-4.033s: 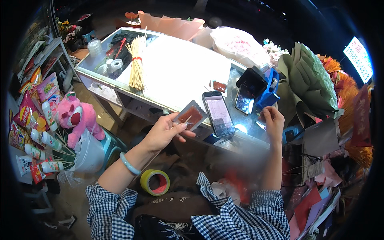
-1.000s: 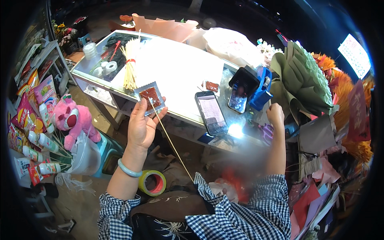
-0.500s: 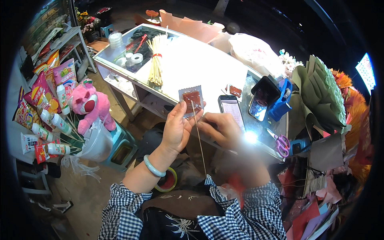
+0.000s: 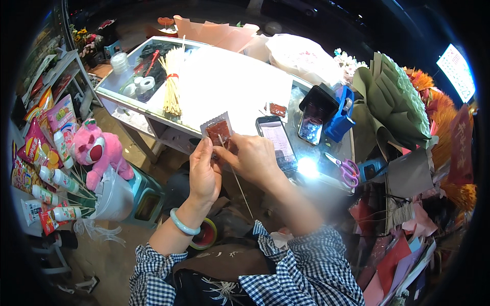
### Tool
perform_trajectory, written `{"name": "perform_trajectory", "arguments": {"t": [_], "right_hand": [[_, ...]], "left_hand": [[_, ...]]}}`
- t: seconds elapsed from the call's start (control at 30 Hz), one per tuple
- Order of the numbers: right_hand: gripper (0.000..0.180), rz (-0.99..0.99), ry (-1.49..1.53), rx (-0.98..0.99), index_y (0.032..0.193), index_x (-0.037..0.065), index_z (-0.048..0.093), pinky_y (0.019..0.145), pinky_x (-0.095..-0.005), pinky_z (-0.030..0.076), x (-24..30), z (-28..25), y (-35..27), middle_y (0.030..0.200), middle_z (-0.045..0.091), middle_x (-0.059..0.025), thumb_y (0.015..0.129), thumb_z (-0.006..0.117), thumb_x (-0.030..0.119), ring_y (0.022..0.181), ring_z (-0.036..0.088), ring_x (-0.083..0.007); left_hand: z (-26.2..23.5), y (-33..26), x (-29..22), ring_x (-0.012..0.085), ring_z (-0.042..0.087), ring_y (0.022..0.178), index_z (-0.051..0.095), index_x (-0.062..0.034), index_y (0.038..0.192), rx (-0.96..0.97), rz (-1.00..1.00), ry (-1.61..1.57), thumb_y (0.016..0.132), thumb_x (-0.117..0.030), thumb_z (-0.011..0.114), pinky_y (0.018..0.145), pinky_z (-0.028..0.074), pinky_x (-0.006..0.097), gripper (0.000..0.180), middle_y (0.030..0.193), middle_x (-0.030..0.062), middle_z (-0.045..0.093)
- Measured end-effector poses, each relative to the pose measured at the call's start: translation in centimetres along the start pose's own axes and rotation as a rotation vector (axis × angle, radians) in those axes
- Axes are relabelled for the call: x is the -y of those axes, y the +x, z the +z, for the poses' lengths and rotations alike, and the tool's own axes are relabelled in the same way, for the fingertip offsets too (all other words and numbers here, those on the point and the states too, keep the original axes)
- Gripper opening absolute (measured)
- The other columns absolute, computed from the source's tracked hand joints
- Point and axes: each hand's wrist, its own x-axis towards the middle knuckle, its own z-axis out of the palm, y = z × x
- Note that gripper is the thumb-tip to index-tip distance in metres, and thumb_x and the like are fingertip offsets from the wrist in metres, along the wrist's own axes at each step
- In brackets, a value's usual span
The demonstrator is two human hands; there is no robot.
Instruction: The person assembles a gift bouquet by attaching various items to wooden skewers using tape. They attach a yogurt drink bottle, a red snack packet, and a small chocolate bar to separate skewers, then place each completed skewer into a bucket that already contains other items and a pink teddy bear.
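Left grip (image 4: 204, 176): pinched on the lower part of the clear packet (image 4: 214, 126) with red-brown contents; this hold leaves the packet's face exposed. Right grip (image 4: 252, 155): fingers bent at the packet's lower right; whether they clasp the packet or the thin stick (image 4: 239, 188) cannot be told. The stick's upper end overlaps the packet's face, so one hand can likely steady both. The packet is held up at the near edge of the desk (image 4: 237, 76), presumably for two-handed reach. Upper left of the packet: stick bundle (image 4: 174, 89), bound by a red band. Right of the packet: lit phone (image 4: 276, 140), screen up, apparently for viewing. Farther right of the packet: scissors (image 4: 349, 173).
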Motion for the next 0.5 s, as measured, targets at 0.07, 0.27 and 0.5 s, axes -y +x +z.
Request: {"name": "perform_trajectory", "arguments": {"t": [0.07,0.27,0.5], "right_hand": [[0.037,0.000,-0.023,0.017,0.068,0.000,0.059,0.051,-0.0403,0.049,-0.2,0.0,-0.1,0.057,0.060,-0.0164,0.081,0.064,0.034,0.054,0.062,-0.0325],[0.026,-0.055,-0.008,0.049,0.075,0.001,0.054,0.054,-0.0426,0.049,-0.5,0.5,-0.5,0.069,0.062,-0.0188,0.083,0.060,0.025,0.061,0.063,-0.0351],[0.013,-0.026,0.024,0.011,0.087,0.001,0.057,0.058,-0.0428,0.049,-0.1,0.9,-1.5,0.075,0.061,-0.0165,0.087,0.056,0.015,0.066,0.061,-0.0360]], "left_hand": [[0.2,-0.1,-0.1,0.0155,0.058,0.099,0.052,0.0011,0.119,0.046,0.016,-0.016,0.099,-0.021,0.043,0.089,0.045,0.029,0.031,0.111,0.0103,0.061],[0.3,-0.3,-0.2,0.0091,0.056,0.093,0.057,0.0016,0.114,0.027,0.079,0.269,0.093,-0.009,0.055,0.086,0.043,0.024,0.024,0.103,0.0055,0.063],[0.0,0.3,0.1,0.0066,0.054,0.086,0.062,0.0035,0.106,-0.069,0.266,0.528,0.093,-0.012,0.056,0.080,0.043,0.022,0.021,0.095,0.0028,0.065]]}}
